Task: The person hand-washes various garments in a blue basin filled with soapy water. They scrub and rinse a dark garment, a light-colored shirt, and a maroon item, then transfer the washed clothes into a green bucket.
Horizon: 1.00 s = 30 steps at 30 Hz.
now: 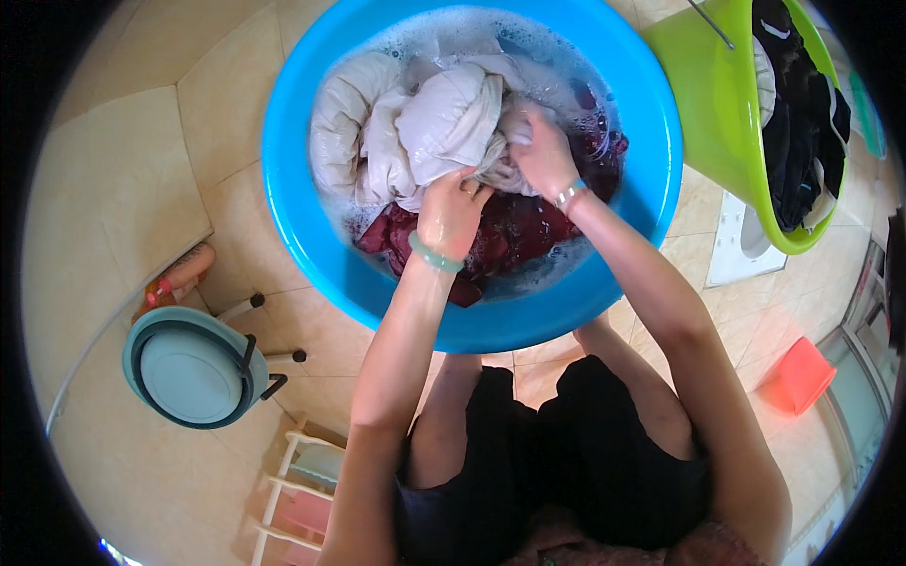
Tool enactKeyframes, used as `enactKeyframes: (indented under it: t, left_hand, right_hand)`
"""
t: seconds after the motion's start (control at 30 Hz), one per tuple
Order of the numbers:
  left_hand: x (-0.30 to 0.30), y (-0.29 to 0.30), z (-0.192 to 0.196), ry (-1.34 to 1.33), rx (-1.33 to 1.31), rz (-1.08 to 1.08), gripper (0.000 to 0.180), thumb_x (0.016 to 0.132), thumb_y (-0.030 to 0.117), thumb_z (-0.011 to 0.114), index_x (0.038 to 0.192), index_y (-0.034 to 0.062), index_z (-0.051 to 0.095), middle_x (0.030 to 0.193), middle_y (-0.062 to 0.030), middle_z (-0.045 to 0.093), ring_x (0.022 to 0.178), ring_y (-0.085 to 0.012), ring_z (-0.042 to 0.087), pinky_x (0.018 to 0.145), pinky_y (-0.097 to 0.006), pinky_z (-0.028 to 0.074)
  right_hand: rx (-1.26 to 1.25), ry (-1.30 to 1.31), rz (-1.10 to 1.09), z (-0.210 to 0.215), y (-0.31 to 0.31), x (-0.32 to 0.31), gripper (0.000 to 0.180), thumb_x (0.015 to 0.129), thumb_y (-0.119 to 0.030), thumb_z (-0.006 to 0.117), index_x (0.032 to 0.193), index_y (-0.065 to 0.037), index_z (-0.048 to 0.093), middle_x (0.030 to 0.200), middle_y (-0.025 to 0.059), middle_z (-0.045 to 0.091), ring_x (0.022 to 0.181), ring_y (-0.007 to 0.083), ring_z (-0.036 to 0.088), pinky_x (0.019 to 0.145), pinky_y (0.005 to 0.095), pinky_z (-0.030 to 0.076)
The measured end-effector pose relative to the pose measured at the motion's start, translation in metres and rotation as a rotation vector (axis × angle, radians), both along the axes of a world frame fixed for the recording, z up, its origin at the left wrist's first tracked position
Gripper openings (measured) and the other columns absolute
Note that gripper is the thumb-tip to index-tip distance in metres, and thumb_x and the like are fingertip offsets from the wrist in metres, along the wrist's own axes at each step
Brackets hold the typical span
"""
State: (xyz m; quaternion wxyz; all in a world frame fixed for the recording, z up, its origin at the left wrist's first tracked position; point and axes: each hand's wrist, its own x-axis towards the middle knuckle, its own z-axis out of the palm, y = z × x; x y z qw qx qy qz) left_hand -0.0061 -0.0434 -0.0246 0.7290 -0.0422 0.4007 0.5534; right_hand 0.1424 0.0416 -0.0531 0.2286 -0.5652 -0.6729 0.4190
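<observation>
A large blue tub (294,212) holds soapy water and wet laundry. Bunched on top is a white padded garment (442,123), perhaps a jacket, wet and partly out of the water. My left hand (451,222), with a pale green bangle at its wrist, has its fingers curled on the garment's near edge. To its right, my right hand (545,156) is closed on a twisted part of the same white garment, its fingertips partly buried in suds and cloth. Dark red clothing (514,231) lies soaked beneath both hands.
At the upper right leans a lime green bucket (713,113) with dark clothes (802,113) inside. A white floor fixture (731,250) and a red bin (797,375) are on the right. On the left are a grey-blue basin (189,373) and a white rack (274,491).
</observation>
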Motion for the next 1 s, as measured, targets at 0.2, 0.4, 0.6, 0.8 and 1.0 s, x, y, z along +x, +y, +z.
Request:
enactKeyframes:
  t: [0.2, 0.4, 0.6, 0.8, 1.0]
  left_hand:
    - [0.003, 0.029, 0.083, -0.148, -0.226, -0.068, 0.048, 0.093, 0.046, 0.055, 0.114, 0.0024, 0.061, 0.1, -0.0105, 0.069, 0.083, -0.0229, 0.067, 0.074, -0.036, 0.056]
    - [-0.019, -0.004, -0.023, -0.805, 0.319, -0.051, 0.041, 0.102, 0.027, 0.038, 0.135, 0.0045, 0.046, 0.127, -0.0133, 0.057, 0.107, -0.0232, 0.059, 0.091, -0.037, 0.049]
    - [0.034, 0.014, 0.01, 0.161, -0.256, 0.338, 0.046, 0.102, 0.036, 0.033, 0.132, 0.0047, 0.046, 0.127, -0.0109, 0.056, 0.119, -0.0259, 0.053, 0.102, -0.042, 0.042]
    - [0.021, -0.008, -0.024, -0.224, 0.199, 0.246, 0.044, 0.102, 0.036, 0.034, 0.132, 0.0063, 0.047, 0.126, -0.0094, 0.057, 0.118, -0.0243, 0.054, 0.101, -0.04, 0.043]
    - [0.04, 0.006, 0.025, 0.208, -0.361, 0.24, 0.04, 0.101, 0.035, 0.037, 0.128, 0.0073, 0.051, 0.122, -0.0064, 0.059, 0.116, -0.0212, 0.055, 0.099, -0.038, 0.045]
  right_hand:
    - [0.169, 0.111, 0.573, 0.134, -0.067, -0.027, 0.026, 0.076, -0.028, 0.075, 0.088, -0.013, 0.058, 0.087, 0.0052, 0.05, 0.072, 0.0216, 0.061, 0.058, 0.0329, 0.05]
    - [0.524, 0.155, 0.544, 0.134, -0.067, -0.062, 0.022, 0.079, -0.027, 0.071, 0.071, -0.011, 0.058, 0.072, 0.003, 0.051, 0.059, 0.0177, 0.059, 0.05, 0.0316, 0.048]
    - [0.152, -0.016, 0.173, 0.038, -0.004, -0.032, 0.011, 0.084, -0.014, 0.06, 0.077, -0.005, 0.06, 0.073, 0.0173, 0.059, 0.066, 0.0358, 0.061, 0.057, 0.0418, 0.049]
    - [0.228, 0.167, 0.357, 0.085, -0.067, -0.051, 0.01, 0.088, -0.015, 0.058, 0.085, -0.006, 0.056, 0.067, 0.0135, 0.056, 0.065, 0.0329, 0.061, 0.058, 0.0415, 0.05]
    - [0.262, -0.091, 0.329, 0.018, -0.02, -0.026, 0.012, 0.084, -0.016, 0.059, 0.086, -0.005, 0.056, 0.073, 0.0194, 0.06, 0.07, 0.0369, 0.062, 0.06, 0.0434, 0.05]
